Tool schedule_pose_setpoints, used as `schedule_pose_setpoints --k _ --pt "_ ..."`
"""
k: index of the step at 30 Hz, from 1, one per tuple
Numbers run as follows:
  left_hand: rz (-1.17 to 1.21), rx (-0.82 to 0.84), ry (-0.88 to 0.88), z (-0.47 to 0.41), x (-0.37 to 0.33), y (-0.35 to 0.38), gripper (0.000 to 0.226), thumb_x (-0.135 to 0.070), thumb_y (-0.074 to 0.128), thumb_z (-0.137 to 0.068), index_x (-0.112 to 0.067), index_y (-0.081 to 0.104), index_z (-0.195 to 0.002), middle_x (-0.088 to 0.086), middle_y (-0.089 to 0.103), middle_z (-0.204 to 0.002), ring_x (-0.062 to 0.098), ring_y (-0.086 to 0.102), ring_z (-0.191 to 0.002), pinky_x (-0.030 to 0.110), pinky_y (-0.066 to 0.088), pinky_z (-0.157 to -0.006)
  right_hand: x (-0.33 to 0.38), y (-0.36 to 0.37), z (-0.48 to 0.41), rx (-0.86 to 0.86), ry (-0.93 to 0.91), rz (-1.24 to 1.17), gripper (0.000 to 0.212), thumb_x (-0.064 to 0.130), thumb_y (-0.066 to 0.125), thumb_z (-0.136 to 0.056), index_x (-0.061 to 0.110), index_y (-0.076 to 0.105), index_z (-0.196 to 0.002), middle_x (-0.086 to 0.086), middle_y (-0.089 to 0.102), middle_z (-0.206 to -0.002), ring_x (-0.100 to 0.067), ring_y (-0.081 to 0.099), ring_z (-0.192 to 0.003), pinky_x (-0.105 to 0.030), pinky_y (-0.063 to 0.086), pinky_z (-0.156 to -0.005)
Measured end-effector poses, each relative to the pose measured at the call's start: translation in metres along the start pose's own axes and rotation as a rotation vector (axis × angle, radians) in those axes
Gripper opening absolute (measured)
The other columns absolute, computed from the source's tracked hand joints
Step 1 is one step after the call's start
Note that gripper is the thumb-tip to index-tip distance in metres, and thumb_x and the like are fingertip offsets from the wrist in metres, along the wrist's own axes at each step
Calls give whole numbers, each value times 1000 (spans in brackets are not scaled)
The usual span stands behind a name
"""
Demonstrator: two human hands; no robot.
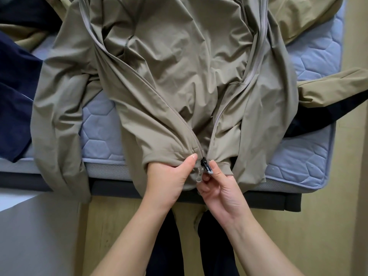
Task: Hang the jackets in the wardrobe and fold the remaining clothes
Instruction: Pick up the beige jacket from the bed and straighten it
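A khaki zip jacket (pixel 169 62) lies spread open on the mattress (pixel 99 132), its hem hanging over the near edge. The two zipper tracks run apart upward and meet at the hem. My left hand (pixel 169 180) grips the hem fabric just left of the zipper's foot. My right hand (pixel 217 186) pinches the zipper slider (pixel 205 166) and its pull at the bottom of the tracks. One sleeve (pixel 57 136) droops off the bed at the left.
Dark navy clothes (pixel 14 92) lie at the left of the bed. Another tan garment (pixel 310 14) is bunched at the far right, with a tan sleeve (pixel 334 84) and a dark piece (pixel 310 120) below it. Wooden floor (pixel 322 236) lies beyond the bed's dark frame.
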State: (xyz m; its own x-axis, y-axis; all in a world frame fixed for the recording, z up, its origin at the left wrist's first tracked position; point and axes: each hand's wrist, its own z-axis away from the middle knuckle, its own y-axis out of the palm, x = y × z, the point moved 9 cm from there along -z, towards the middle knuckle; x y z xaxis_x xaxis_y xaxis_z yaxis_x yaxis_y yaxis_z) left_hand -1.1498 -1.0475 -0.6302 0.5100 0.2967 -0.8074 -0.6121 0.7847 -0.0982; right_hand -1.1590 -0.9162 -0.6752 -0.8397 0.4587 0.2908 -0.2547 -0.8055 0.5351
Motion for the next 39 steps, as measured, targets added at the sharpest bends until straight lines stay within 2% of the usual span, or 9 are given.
schedule_pose_setpoints --k 4,9,18,20,24,27,30,33,39 --pt "-15 2 47 2 -5 3 23 -16 73 -69 -20 66 -90 -2 72 -103 10 67 -98 30 49 -97 2 0 1 -23 -16 -85 28 22 91 -49 12 69 -62 1 58 -65 -5 51 -54 -16 35 -42" --pt "-1 -1 56 2 -4 2 25 -14 74 -71 -17 67 -95 2 71 -105 13 67 -101 39 48 -100 3 -1 2 -31 -26 -74 33 24 94 -45 13 67 -61 1 58 -65 -6 50 -54 -16 33 -43" --pt "-80 -12 85 0 -9 4 29 -19 74 -70 -17 66 -98 1 70 -107 10 65 -103 36 46 -101 6 2 4 -43 -24 -110 25 21 89 -49 13 70 -61 1 60 -65 -5 50 -54 -16 35 -43" --pt "-95 13 106 -1 -10 6 27 -10 76 -74 -14 67 -99 1 70 -107 10 65 -103 34 47 -100 7 3 3 -48 -27 -110 24 21 89 -49 12 70 -62 1 61 -66 -6 50 -54 -16 35 -42" --pt "-154 101 133 -3 -11 11 23 -6 75 -77 -23 65 -89 -6 70 -100 3 65 -96 20 47 -93 9 0 2 -112 -36 -85 11 19 77 -60 14 68 -55 2 58 -61 -4 49 -51 -15 33 -41" --pt "-287 233 152 -6 -12 17 22 -5 73 -78 -24 65 -86 -10 70 -94 0 65 -90 15 47 -85 12 -6 1 -164 -44 -33 16 15 68 -72 12 67 -56 0 53 -58 -5 46 -48 -15 33 -40" --pt "-373 387 128 -8 -9 25 22 0 70 -78 -21 67 -83 -9 71 -88 2 67 -87 19 50 -82 12 -12 0 -207 -56 18 13 13 66 -72 5 62 -63 -3 54 -56 -5 46 -44 -14 34 -38" --pt "-509 460 85 -15 0 29 12 -6 70 -77 -12 67 -87 -2 71 -87 9 67 -86 29 53 -82 6 -20 -1 -249 -41 26 16 15 67 -72 2 58 -72 -1 51 -54 -4 42 -43 -14 31 -37" --pt "-413 301 -125 -19 28 16 29 -25 79 -72 -13 70 -96 -1 73 -91 13 68 -85 32 53 -83 5 -18 4 -303 3 104 18 20 71 -73 4 64 -77 -3 57 -62 -5 46 -48 -16 31 -40"
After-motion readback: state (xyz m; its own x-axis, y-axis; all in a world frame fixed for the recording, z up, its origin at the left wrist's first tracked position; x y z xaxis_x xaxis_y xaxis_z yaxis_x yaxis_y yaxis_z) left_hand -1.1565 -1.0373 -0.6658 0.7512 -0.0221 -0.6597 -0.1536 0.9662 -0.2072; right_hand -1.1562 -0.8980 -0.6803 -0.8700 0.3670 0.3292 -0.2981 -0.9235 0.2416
